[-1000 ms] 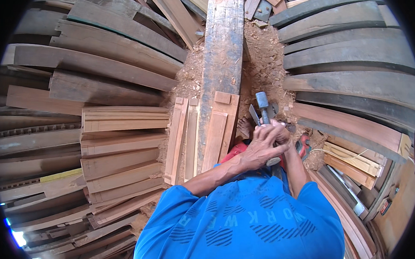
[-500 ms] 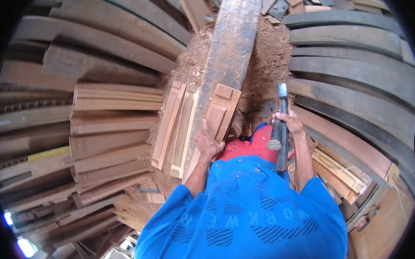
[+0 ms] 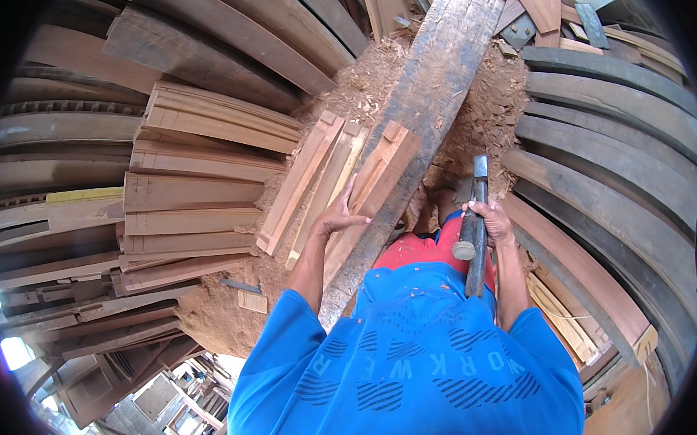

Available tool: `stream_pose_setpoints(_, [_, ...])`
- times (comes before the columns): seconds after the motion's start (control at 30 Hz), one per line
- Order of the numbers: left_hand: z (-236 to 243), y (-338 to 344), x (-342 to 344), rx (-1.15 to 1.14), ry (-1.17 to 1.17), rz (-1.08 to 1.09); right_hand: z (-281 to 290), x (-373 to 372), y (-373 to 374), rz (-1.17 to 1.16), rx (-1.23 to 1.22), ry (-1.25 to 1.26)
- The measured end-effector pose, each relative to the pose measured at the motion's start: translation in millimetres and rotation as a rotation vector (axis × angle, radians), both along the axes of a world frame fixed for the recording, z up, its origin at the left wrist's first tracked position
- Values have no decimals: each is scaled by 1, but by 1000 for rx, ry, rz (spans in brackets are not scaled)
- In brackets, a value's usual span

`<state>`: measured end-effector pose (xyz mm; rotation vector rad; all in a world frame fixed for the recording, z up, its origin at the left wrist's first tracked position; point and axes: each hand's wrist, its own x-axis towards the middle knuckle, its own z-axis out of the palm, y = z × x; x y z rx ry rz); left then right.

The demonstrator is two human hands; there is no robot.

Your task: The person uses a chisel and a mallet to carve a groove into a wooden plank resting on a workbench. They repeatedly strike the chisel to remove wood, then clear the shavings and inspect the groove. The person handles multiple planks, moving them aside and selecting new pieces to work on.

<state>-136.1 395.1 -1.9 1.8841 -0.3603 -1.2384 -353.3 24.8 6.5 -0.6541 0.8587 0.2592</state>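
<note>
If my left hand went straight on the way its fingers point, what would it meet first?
Your left hand would probably meet the long reddish-brown wooden board first, along its left edge; the hand's height is unclear, so it might pass over instead.

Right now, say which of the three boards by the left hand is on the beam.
The rightmost board, the left hand's thumb across it; the other two lie left of the beam.

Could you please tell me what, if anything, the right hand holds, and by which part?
The right hand holds a hammer by its handle, near the head, plus a round-ended tool.
</note>
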Motion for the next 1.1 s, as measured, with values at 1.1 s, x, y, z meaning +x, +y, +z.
stream_pose_setpoints(1.1, [24, -236, 74, 882, -561, -297, 69, -40, -131, -489, -318, -206])
